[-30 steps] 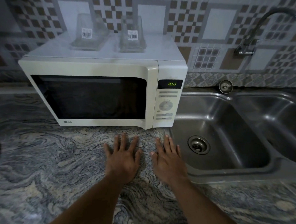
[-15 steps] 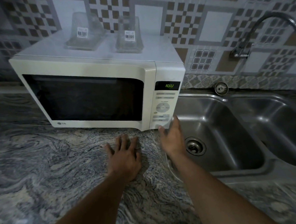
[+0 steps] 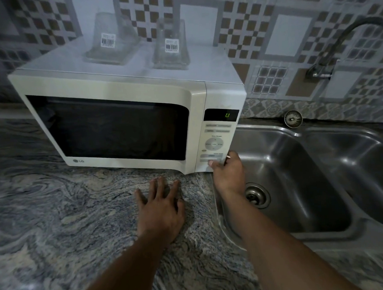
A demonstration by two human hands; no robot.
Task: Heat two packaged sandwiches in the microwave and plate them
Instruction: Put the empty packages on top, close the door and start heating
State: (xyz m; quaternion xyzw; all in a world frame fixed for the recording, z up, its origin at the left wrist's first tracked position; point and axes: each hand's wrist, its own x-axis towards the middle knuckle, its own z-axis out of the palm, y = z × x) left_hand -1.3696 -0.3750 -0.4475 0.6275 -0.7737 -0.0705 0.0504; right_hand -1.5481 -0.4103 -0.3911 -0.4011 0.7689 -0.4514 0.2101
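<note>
Now right hand pinches microwave lower-right corner, thumb on button; left hand flat, released, on table just below.

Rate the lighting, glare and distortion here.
Head view: dim, bluish light; the microwave bows from wide-angle distortion; soft glare streaks the sink wall; button labels by the right hand too blurred to read; the left hand casts a shadow on the counter.
</note>
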